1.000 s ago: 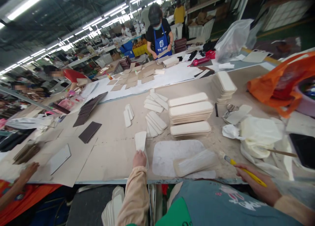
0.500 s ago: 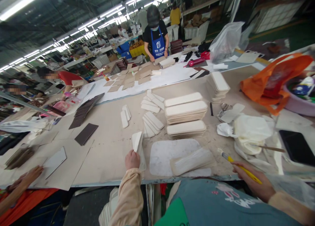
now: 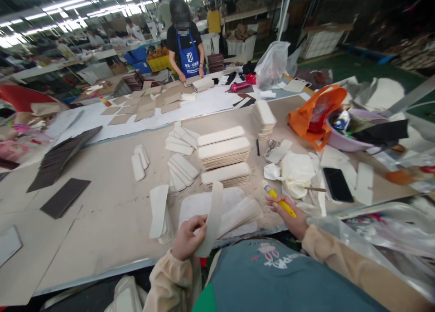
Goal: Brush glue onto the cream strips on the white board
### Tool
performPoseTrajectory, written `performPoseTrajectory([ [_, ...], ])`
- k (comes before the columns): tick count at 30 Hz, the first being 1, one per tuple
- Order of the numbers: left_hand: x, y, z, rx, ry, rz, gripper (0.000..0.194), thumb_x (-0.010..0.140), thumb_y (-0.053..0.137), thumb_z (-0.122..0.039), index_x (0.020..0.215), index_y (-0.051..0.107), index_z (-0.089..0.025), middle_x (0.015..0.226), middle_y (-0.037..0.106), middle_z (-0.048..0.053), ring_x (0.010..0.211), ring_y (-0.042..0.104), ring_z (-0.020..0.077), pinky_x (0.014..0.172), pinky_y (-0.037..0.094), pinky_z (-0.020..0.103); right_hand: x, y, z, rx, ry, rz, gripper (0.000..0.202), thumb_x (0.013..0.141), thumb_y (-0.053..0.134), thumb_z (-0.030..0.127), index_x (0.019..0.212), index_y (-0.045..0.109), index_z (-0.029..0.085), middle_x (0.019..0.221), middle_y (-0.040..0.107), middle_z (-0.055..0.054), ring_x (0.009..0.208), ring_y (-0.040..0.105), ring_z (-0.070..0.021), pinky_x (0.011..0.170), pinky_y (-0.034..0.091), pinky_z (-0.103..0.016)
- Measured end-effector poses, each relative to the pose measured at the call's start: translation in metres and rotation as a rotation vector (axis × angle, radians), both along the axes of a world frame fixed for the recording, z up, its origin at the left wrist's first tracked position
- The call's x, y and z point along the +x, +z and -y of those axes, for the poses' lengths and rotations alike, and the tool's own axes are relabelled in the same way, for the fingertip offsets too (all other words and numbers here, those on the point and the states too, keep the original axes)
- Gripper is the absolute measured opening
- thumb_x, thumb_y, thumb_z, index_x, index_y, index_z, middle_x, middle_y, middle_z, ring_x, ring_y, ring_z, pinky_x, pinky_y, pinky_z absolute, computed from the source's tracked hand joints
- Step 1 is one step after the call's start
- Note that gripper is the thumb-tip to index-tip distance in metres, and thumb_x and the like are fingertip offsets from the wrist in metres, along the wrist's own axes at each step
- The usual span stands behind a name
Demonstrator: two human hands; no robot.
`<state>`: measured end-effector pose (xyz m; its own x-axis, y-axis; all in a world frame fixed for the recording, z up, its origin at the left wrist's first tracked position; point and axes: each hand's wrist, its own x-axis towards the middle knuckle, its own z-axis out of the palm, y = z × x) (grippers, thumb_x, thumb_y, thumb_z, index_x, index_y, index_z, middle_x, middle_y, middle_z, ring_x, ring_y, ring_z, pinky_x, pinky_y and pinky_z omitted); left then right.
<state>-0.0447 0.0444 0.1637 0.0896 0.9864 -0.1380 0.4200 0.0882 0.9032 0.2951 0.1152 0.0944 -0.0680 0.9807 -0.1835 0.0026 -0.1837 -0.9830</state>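
My left hand [image 3: 190, 235] pinches the edge of a long off-white strip with rounded ends [image 3: 215, 207], raised upright over the table's front edge. My right hand [image 3: 288, 214] grips a yellow-handled brush [image 3: 284, 207], its bristles pointing away to the left. Beneath and behind the held strip lie a white sheet [image 3: 190, 207] and a fanned pile of thin translucent strips [image 3: 243, 212]. Left of my left hand is a small pile of white strips [image 3: 158, 212]. Beyond the sheet stand neat stacks of cream rounded pieces [image 3: 224, 151], with loose ones fanned beside them [image 3: 183, 169].
At right are a bundle of white cloth [image 3: 297, 169], scissors [image 3: 273, 145], a black phone [image 3: 338, 185], an orange bag [image 3: 314, 114] and a purple basin [image 3: 351, 142]. Dark brown panels [image 3: 64, 197] lie at left. Across the table works a person in a blue apron [image 3: 188, 56].
My left hand has lifted a strip from the small pile and brought it right, over the white sheet. The brush stays in my right hand. The view has turned to the right.
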Motion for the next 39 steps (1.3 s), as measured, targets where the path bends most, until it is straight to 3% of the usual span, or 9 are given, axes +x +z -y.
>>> performPoseTrajectory([
  [4,0.049,-0.027,-0.011,-0.182,-0.117,0.324,0.033,0.073,0.058,-0.046,0.063,0.046,-0.017,0.089,0.068,0.009,0.07,0.056,0.0135,0.06,0.043,0.024,-0.009,0.002,-0.003,-0.109,0.052,-0.183,0.039,0.073,0.069,0.045,0.088,0.039,0.025,0.12,0.057,-0.007,0.096,0.063,-0.0233,0.078,0.054,-0.037],
  [9,0.066,-0.054,-0.005,-0.432,-0.101,0.588,0.039,0.062,0.07,-0.047,0.063,0.048,-0.015,0.077,0.064,0.005,0.057,0.048,0.0075,0.05,0.033,0.019,-0.004,-0.003,0.004,-0.197,0.085,-0.17,0.042,0.067,0.075,0.04,0.084,0.039,0.026,0.109,0.063,-0.003,0.085,0.066,-0.0213,0.071,0.055,-0.035],
  [14,0.074,-0.051,0.0,-0.529,-0.115,0.698,0.041,0.056,0.076,-0.046,0.061,0.052,-0.013,0.077,0.064,0.004,0.059,0.048,0.0074,0.051,0.032,0.019,-0.009,-0.01,0.008,-0.19,0.026,-0.151,0.044,0.062,0.076,0.042,0.08,0.04,0.027,0.105,0.065,-0.003,0.094,0.063,-0.0246,0.076,0.053,-0.037],
  [19,0.083,-0.045,-0.008,-0.571,-0.127,0.755,0.042,0.052,0.079,-0.046,0.057,0.054,-0.012,0.073,0.064,0.004,0.06,0.05,0.0081,0.055,0.035,0.02,-0.014,-0.009,0.01,-0.269,0.13,-0.14,0.04,0.064,0.072,0.046,0.078,0.04,0.026,0.081,0.064,0.0,0.072,0.061,-0.0213,0.06,0.049,-0.033],
  [22,0.076,-0.047,0.002,-0.582,-0.035,0.813,0.04,0.055,0.078,-0.045,0.068,0.062,-0.011,0.07,0.064,0.003,0.057,0.05,0.0073,0.054,0.035,0.019,-0.008,-0.011,0.01,-0.185,0.124,-0.027,0.04,0.063,0.073,0.044,0.076,0.04,0.025,0.063,0.051,0.005,0.057,0.051,-0.0152,0.05,0.041,-0.026],
  [25,0.062,-0.052,0.028,-0.589,0.104,0.93,0.052,0.06,0.071,-0.055,0.087,0.065,-0.011,0.07,0.065,0.006,0.059,0.057,0.0118,0.055,0.041,0.022,0.002,-0.017,0.008,-0.057,0.053,0.144,0.039,0.065,0.072,0.044,0.076,0.04,0.024,0.059,0.042,0.007,0.053,0.043,-0.0128,0.047,0.035,-0.025],
  [30,0.05,-0.058,0.064,-0.592,0.296,0.789,0.042,0.058,0.077,-0.044,0.08,0.065,-0.01,0.066,0.066,0.007,0.062,0.062,0.0149,0.057,0.048,0.024,0.007,-0.025,0.008,0.084,0.127,0.374,0.034,0.069,0.069,0.043,0.078,0.043,0.024,0.065,0.043,0.005,0.054,0.041,-0.0132,0.05,0.036,-0.027],
  [36,0.058,-0.073,0.061,-0.593,0.524,0.766,0.042,0.061,0.073,-0.049,0.076,0.061,-0.011,0.06,0.059,0.001,0.052,0.055,0.0092,0.05,0.047,0.021,-0.005,-0.033,0.004,0.133,0.138,0.397,0.034,0.073,0.066,0.047,0.079,0.041,0.024,0.066,0.043,0.004,0.053,0.041,-0.0134,0.049,0.036,-0.026],
  [39,0.057,-0.085,0.055,-0.573,0.589,0.602,0.04,0.06,0.072,-0.049,0.072,0.059,-0.013,0.058,0.057,-0.001,0.051,0.054,0.0089,0.049,0.047,0.021,-0.009,-0.041,-0.002,0.162,0.128,0.415,0.035,0.072,0.066,0.048,0.08,0.042,0.024,0.068,0.045,0.004,0.054,0.043,-0.014,0.05,0.037,-0.027],
])
